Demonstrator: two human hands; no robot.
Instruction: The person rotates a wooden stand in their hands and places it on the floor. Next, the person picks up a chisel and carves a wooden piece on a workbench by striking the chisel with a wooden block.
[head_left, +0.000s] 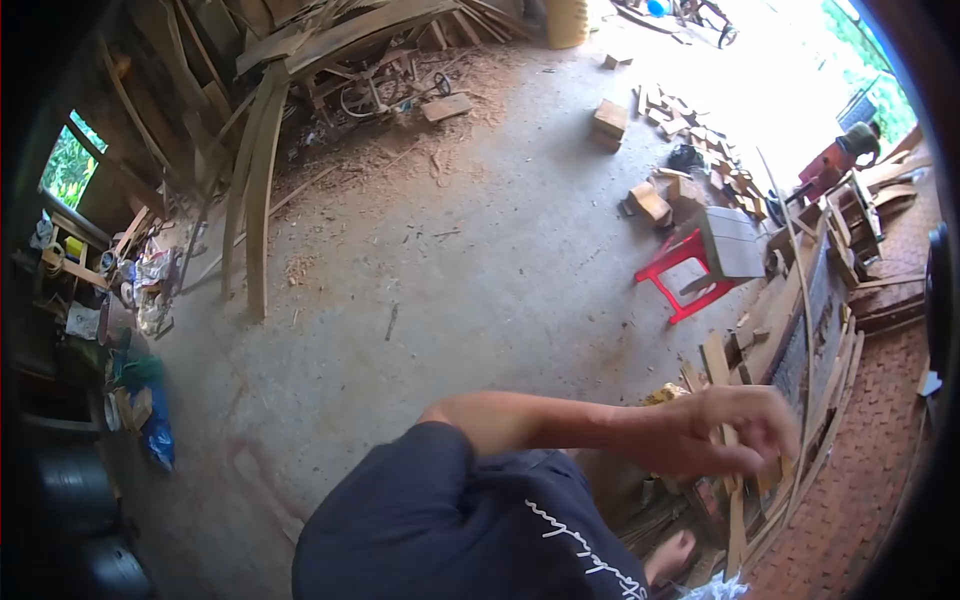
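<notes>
My left hand (742,430) is held out to the right, over the long wooden strips (738,525). Its fingers curl in toward the thumb, slightly blurred, and I cannot make out whether something small is between them. The bare forearm crosses in front of my dark shirt (480,520), which has white lettering. Low in the view, beside the shirt, a small patch of bare skin (670,556) looks like a foot. My right hand does not show.
A red stool (675,275) with a grey box-like piece (735,243) stands at the right. Wood blocks (650,204) lie behind it. Long planks (262,190) lean at the left. A person (860,138) is at the far right; a woven mat (850,450) lies nearer.
</notes>
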